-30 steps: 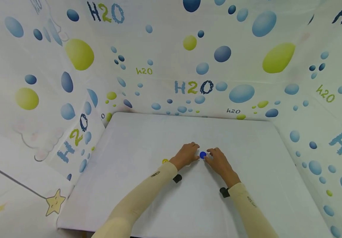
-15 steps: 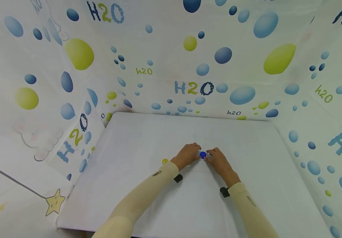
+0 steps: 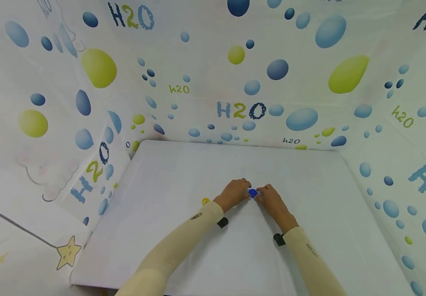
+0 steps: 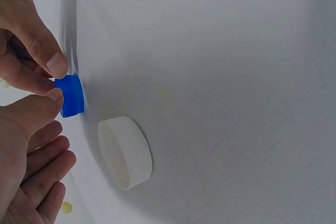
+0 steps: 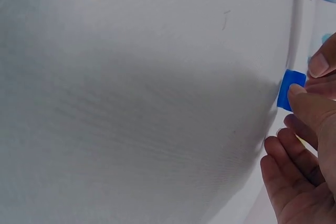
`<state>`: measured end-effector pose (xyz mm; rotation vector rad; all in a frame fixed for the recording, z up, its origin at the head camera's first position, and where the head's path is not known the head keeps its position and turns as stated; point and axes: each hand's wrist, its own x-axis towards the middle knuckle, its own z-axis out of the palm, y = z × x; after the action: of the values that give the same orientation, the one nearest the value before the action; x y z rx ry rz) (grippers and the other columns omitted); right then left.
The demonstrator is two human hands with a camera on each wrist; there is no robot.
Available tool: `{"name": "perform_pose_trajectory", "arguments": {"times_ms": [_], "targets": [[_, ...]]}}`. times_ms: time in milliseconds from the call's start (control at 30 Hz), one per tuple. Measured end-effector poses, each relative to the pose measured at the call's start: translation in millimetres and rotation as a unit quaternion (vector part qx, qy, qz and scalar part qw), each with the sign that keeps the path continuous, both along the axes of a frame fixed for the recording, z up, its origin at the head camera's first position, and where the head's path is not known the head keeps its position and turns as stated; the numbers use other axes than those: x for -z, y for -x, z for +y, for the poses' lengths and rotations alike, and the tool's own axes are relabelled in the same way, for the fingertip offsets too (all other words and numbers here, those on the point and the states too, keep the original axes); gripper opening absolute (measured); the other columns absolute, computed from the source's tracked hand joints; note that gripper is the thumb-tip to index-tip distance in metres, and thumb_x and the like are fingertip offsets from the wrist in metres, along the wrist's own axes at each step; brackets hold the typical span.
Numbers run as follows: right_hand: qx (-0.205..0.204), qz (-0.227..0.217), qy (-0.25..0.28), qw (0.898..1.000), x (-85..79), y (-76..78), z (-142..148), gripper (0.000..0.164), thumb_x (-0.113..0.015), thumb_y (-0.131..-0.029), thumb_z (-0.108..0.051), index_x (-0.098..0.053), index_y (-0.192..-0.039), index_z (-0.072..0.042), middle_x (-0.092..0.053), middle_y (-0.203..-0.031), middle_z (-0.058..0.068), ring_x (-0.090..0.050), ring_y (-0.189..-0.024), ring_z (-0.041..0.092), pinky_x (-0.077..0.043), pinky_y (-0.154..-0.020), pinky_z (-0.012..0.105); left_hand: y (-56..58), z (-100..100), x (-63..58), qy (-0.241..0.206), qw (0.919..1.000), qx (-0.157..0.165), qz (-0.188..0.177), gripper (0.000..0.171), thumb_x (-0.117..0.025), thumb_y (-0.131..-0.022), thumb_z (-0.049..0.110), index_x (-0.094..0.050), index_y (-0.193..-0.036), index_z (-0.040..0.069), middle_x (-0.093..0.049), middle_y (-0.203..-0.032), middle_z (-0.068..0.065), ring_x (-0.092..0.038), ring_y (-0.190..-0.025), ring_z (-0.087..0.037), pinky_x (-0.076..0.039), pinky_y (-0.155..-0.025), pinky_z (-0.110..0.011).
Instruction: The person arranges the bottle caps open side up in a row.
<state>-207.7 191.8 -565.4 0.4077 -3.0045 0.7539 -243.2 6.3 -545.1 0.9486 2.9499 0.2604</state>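
Between the two hands is a small blue bottle cap (image 3: 253,193), standing out against the white table. My left hand (image 3: 234,193) pinches it from the left; in the left wrist view this hand's thumb (image 4: 52,97) lies against the cap. From the right, my right hand (image 3: 273,204) grips it too, and its thumb (image 5: 297,94) shows on the cap in the right wrist view. Whether the cap touches the table cannot be told. Below the left hand, a white round cap (image 4: 128,153) rests on the table; the arm hides it in the head view.
A yellow ring-shaped piece (image 3: 206,201) lies on the white-covered table (image 3: 183,168), left of the left wrist. Black wrist cameras (image 3: 222,222) hang under both wrists. Printed sheets with bubbles and lettering (image 3: 241,110) enclose the table at the back and sides.
The left hand has shifted slightly right and the right hand's fingertips slightly left, so both sit closer around the blue bottle cap. The yellow piece stays where it was.
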Motion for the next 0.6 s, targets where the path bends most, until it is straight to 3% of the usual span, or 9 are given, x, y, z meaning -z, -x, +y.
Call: {"name": "perform_pose_trajectory", "arguments": {"times_ms": [333,600], "targets": [[0.002,-0.016,0.000,1.000,0.3,-1.1,1,0.032,-0.072,-0.102,-0.012,-0.069,-0.128,0.005,-0.061,-0.112,0.017,-0.065,-0.105,0.031,-0.056,-0.096,0.046,-5.8,4,2.7,0.009,0.9999,0.000,0.014,0.033,-0.069,-0.104,0.035,-0.072,-0.129,0.013,-0.071,-0.128,-0.001,-0.070,-0.116,-0.016,-0.054,-0.103,-0.026],[-0.010,-0.005,-0.001,1.000,1.0,-4.9,4,0.032,-0.073,-0.100,-0.012,-0.070,-0.126,0.006,-0.061,-0.108,0.016,-0.064,-0.099,0.029,-0.056,-0.092,0.045,-11.1,10,0.7,0.010,0.9995,0.006,0.029,0.031,-0.072,-0.102,0.031,-0.073,-0.127,0.012,-0.072,-0.126,-0.002,-0.070,-0.116,-0.015,-0.054,-0.102,-0.026]]}}
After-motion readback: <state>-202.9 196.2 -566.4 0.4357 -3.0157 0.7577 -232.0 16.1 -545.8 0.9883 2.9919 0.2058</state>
